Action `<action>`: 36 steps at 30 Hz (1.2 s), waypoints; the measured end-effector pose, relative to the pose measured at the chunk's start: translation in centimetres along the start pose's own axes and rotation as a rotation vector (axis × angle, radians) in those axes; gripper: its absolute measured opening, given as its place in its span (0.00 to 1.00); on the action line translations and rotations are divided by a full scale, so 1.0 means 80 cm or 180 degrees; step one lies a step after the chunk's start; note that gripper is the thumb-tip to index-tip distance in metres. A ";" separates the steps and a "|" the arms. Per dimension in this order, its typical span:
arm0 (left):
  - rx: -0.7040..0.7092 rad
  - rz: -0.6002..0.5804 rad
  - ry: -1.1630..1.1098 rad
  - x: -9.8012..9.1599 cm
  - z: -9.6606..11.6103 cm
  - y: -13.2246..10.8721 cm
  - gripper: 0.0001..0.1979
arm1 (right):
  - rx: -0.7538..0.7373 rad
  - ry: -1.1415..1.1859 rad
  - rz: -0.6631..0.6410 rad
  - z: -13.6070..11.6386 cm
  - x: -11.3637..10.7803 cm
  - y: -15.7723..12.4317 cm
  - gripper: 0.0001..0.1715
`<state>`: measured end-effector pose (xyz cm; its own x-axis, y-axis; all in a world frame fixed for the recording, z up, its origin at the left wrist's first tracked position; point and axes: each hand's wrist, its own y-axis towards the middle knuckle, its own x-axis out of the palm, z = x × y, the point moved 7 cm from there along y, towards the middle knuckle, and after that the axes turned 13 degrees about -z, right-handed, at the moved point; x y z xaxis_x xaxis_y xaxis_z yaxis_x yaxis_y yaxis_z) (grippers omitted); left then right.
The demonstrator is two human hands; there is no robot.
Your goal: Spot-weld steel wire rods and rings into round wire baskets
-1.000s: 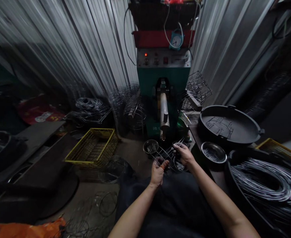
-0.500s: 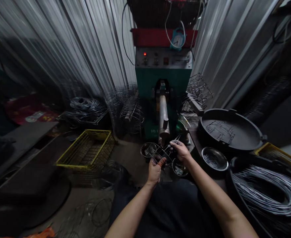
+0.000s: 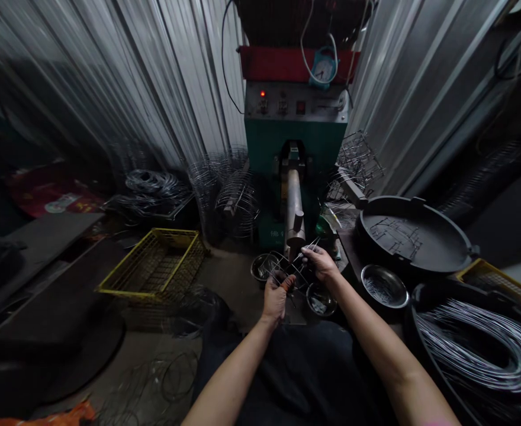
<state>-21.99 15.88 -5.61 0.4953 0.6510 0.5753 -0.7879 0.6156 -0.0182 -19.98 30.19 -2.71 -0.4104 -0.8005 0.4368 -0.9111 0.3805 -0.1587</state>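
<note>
Both hands hold a small wire frame (image 3: pixel 296 274) at the tip of a spot welder's arm (image 3: pixel 294 204). My left hand (image 3: pixel 276 294) is closed round the frame's near left part. My right hand (image 3: pixel 319 261) pinches its right side, where thin wires stick up past the fingers. The welder's lower electrode and the exact contact with the frame are hard to make out in the dark. A metal bowl with short pieces (image 3: pixel 260 266) sits left of the frame, and another small bowl (image 3: pixel 321 299) lies under my right wrist.
The green machine body (image 3: pixel 264 154) stands ahead. To the right are a black round pan (image 3: pixel 415 228) with wire parts, a bowl of pins (image 3: pixel 385 286) and a tub of coiled wire (image 3: pixel 478 343). A yellow wire basket (image 3: pixel 149 293) stands left.
The camera view has shifted slightly. My hands keep hold of the wire frame at the welder tip, with only a very small movement.
</note>
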 end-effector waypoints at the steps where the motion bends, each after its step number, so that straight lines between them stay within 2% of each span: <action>1: -0.0033 0.0002 -0.0013 0.000 0.000 0.001 0.17 | -0.0012 -0.0008 0.0000 -0.001 0.000 0.001 0.13; 14: -0.0033 0.0026 0.0003 -0.001 0.007 0.002 0.15 | 0.0037 -0.0100 -0.0038 0.009 -0.007 0.010 0.13; 21: -0.0373 -0.0329 -0.0063 -0.003 0.000 0.005 0.20 | 0.0048 0.0257 -0.0046 0.006 -0.023 -0.007 0.13; 27: -0.0215 -0.0084 -0.0370 -0.001 -0.008 0.005 0.18 | -0.0102 0.0422 -0.0269 0.010 -0.019 -0.016 0.20; 36: -0.0178 0.0126 -0.0451 -0.004 -0.014 -0.006 0.18 | -0.0167 0.0315 -0.0338 0.009 -0.003 -0.009 0.16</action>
<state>-21.36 15.90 -6.66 0.4044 0.6084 0.6829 -0.7822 0.6170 -0.0865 -19.24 29.72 -3.35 -0.3037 -0.7888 0.5343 -0.9447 0.3220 -0.0616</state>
